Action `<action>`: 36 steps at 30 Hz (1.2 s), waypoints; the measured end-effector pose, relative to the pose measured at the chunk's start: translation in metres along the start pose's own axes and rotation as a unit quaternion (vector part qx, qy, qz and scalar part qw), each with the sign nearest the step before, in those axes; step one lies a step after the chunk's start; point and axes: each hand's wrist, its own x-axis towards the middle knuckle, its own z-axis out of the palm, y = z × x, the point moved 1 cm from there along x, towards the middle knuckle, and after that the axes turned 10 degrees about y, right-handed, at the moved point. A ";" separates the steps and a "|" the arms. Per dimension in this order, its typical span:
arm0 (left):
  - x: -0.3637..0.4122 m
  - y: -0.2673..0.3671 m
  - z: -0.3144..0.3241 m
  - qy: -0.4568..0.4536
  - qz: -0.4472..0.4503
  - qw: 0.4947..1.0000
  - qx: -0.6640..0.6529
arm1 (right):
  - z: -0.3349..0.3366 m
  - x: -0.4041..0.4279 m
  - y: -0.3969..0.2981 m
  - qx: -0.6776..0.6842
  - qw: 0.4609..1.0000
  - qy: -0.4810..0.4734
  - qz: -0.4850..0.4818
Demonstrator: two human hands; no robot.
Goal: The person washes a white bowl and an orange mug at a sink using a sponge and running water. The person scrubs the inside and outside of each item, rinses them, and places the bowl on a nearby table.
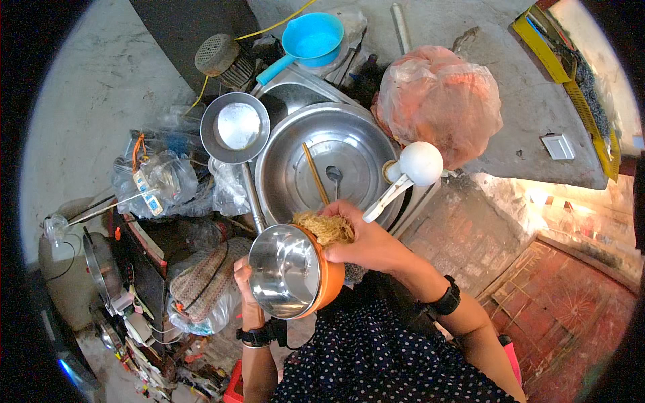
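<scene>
My left hand grips the left side of an orange-coated steel bowl, tilted so its shiny inside shows. My right hand presses a tan fibrous scrubbing pad against the bowl's outer orange wall near the rim. Beyond both hands lies a wide steel basin; a pair of wooden chopsticks and a metal spoon rest in it. A white round-headed ladle or scoop stands at the basin's right rim. The fingers behind the bowl are partly hidden.
A steel pan sits left of the basin, its handle pointing toward me. Behind are a blue plastic dipper and a motor. A pink plastic bag bulges at the back right. Bagged items and a knitted piece lie left.
</scene>
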 end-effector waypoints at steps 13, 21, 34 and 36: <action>-0.002 -0.002 -0.013 -0.056 0.002 0.998 -0.025 | 0.007 0.004 -0.006 0.138 0.979 0.064 0.135; -0.010 0.010 0.001 -0.062 0.000 0.998 -0.016 | 0.013 -0.015 -0.020 0.084 0.994 -0.060 0.031; -0.020 0.013 0.006 -0.078 -0.003 0.997 -0.018 | 0.014 -0.017 -0.017 0.024 0.999 -0.024 0.007; -0.021 0.014 0.008 -0.082 0.003 0.996 -0.024 | 0.015 -0.019 -0.016 0.030 0.999 -0.033 -0.013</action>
